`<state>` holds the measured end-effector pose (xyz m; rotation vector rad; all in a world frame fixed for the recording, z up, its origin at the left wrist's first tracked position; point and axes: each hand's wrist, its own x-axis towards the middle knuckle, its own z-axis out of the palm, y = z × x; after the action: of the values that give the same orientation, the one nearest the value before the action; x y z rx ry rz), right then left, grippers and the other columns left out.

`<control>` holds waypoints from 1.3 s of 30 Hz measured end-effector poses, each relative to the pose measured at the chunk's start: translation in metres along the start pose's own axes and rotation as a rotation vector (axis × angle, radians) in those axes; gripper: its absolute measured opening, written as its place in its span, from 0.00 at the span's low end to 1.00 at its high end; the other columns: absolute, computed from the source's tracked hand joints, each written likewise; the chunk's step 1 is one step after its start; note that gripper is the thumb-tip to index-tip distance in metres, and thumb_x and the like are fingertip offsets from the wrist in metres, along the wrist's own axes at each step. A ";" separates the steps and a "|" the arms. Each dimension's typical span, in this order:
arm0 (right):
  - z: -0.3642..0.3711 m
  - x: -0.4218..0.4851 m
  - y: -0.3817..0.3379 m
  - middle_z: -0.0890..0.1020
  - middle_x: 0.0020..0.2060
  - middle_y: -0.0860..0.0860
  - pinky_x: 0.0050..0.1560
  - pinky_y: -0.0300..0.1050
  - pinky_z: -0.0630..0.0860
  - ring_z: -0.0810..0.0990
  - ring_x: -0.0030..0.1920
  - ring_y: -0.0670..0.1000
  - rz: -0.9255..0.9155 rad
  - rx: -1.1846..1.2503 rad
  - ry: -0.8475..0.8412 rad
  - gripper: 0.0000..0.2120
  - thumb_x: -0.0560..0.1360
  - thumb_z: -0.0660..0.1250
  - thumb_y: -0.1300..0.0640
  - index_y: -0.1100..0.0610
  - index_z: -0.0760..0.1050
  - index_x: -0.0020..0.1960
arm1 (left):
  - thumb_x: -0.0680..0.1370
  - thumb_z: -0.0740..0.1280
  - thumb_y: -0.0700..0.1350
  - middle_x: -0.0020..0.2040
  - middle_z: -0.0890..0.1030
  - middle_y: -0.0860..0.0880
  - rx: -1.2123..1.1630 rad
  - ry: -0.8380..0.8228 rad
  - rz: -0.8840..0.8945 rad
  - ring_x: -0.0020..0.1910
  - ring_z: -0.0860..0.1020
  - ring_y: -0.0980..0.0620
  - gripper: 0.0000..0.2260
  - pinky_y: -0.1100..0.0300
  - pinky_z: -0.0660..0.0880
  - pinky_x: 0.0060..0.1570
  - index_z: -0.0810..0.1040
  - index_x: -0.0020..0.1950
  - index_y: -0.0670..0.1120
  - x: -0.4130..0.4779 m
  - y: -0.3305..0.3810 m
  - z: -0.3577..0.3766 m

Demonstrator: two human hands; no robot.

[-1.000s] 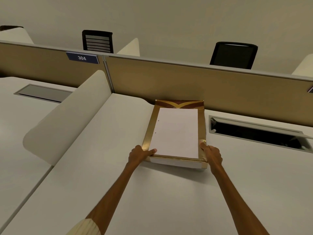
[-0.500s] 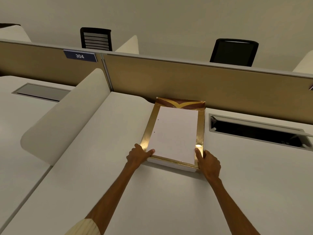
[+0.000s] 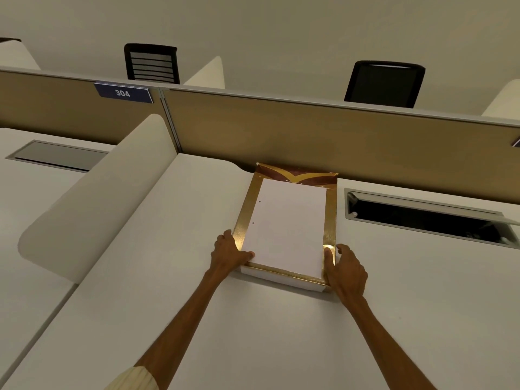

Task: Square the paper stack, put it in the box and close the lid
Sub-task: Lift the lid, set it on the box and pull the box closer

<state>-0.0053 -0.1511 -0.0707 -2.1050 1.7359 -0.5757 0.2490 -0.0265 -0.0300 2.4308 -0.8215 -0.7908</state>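
Note:
A white paper stack (image 3: 287,223) lies flat inside a shallow box with a gold rim (image 3: 329,215) and white outer sides, on the white desk (image 3: 253,333). A brown-and-gold flap (image 3: 295,173) shows at the box's far end, against the partition. My left hand (image 3: 228,253) grips the near left corner, its thumb resting on the paper's corner. My right hand (image 3: 347,270) holds the near right corner, thumb pressed on the gold rim.
A tan partition (image 3: 309,130) runs along the back of the desk. An open cable hatch (image 3: 422,220) lies right of the box. A curved white divider (image 3: 92,198) stands to the left. Two black chairs (image 3: 384,83) stand beyond the partition.
My right hand slid back along the right rim to the near right corner. My left hand stayed at the near left corner. The paper has not visibly shifted.

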 end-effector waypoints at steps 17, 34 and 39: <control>0.007 0.168 -0.055 0.85 0.51 0.59 0.54 0.53 0.79 0.84 0.53 0.61 0.388 0.492 0.036 0.21 0.78 0.65 0.44 0.61 0.82 0.56 | 0.80 0.64 0.48 0.54 0.83 0.39 -0.361 0.262 -0.039 0.52 0.82 0.40 0.15 0.53 0.77 0.55 0.80 0.57 0.37 0.129 0.086 -0.009; 0.039 0.239 -0.051 0.85 0.44 0.61 0.50 0.52 0.81 0.84 0.45 0.58 0.554 0.595 0.091 0.19 0.74 0.72 0.47 0.65 0.81 0.47 | 0.78 0.64 0.58 0.58 0.82 0.40 -0.349 0.268 -0.336 0.55 0.81 0.40 0.24 0.49 0.75 0.61 0.78 0.61 0.38 0.207 0.106 -0.009; 0.039 0.247 -0.047 0.85 0.44 0.61 0.47 0.51 0.80 0.85 0.46 0.60 0.512 0.517 0.064 0.18 0.74 0.72 0.48 0.65 0.81 0.48 | 0.78 0.64 0.56 0.58 0.82 0.40 -0.257 0.231 -0.352 0.56 0.81 0.41 0.22 0.50 0.76 0.60 0.78 0.60 0.39 0.213 0.108 -0.015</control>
<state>0.0955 -0.3845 -0.0589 -1.2495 1.8164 -0.8258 0.3565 -0.2406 -0.0364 2.3996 -0.1929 -0.6713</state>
